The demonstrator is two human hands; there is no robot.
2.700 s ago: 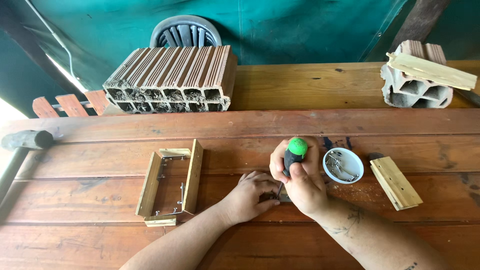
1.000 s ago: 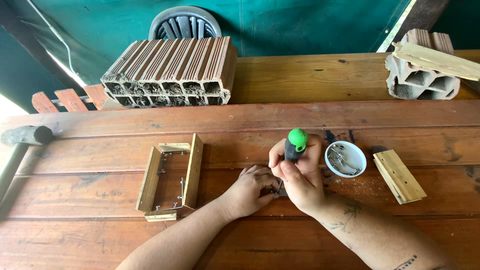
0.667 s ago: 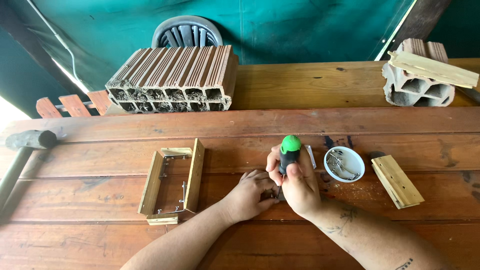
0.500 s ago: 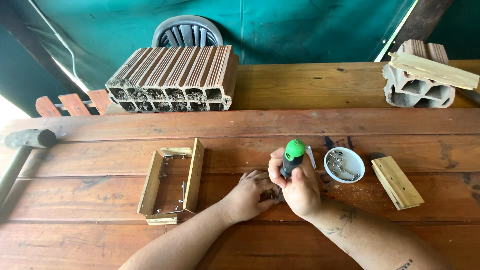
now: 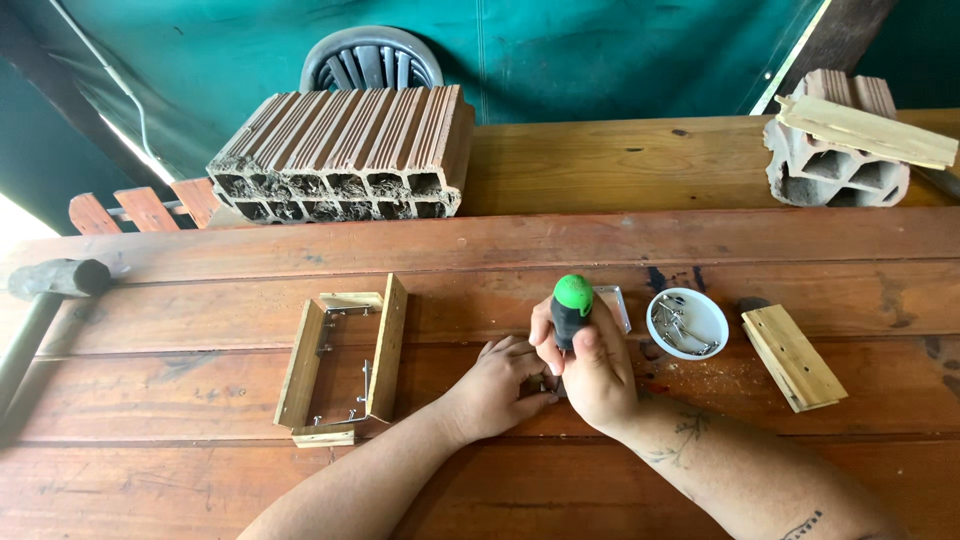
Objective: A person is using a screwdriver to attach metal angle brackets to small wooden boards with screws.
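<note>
My right hand (image 5: 595, 365) is closed around a screwdriver (image 5: 571, 305) with a black handle and green cap, held upright with its tip down on the wooden table (image 5: 520, 250). My left hand (image 5: 495, 385) rests on the table just left of it, fingertips pinched at the screwdriver's tip on a small part that my fingers hide. A small metal bracket (image 5: 612, 303) lies just behind my right hand. A white dish of screws (image 5: 687, 323) sits to the right.
A small open wooden frame (image 5: 345, 360) lies to the left. A short wooden block (image 5: 794, 355) lies right of the dish. Hollow clay bricks stand at the back left (image 5: 345, 155) and back right (image 5: 835, 160). A hammer (image 5: 45, 290) lies at the left edge.
The screwdriver's green cap has shifted slightly as my right hand works it in place. My left hand stays pinched at the tip. Nothing else on the table has moved.
</note>
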